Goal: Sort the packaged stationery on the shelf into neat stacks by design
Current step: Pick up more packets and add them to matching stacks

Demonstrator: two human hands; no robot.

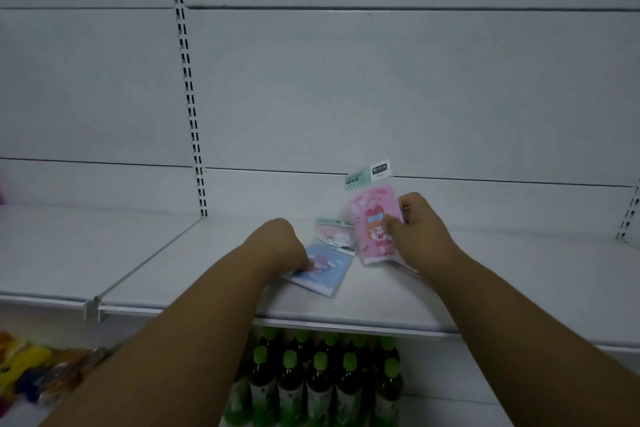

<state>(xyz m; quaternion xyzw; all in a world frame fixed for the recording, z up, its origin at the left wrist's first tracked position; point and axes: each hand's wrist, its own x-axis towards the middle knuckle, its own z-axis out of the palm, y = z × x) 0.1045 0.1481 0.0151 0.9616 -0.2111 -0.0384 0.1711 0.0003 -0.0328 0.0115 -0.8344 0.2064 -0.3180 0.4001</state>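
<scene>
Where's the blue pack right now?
In the head view the blue pack lies flat on the shelf, left of the upright pink pack, with the left hand on its near-left corner.

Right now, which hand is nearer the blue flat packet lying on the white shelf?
Left. The left hand rests its fingertips on the blue flat packet at its near-left edge. The right hand is off to its right, holding up a pink cartoon-girl packet.

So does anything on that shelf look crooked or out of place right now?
Yes. The blue packet under the left hand lies skewed to the shelf edge, partly overlapping a pale pink packet. The right hand holds the pink packet upright, not stacked.
</scene>
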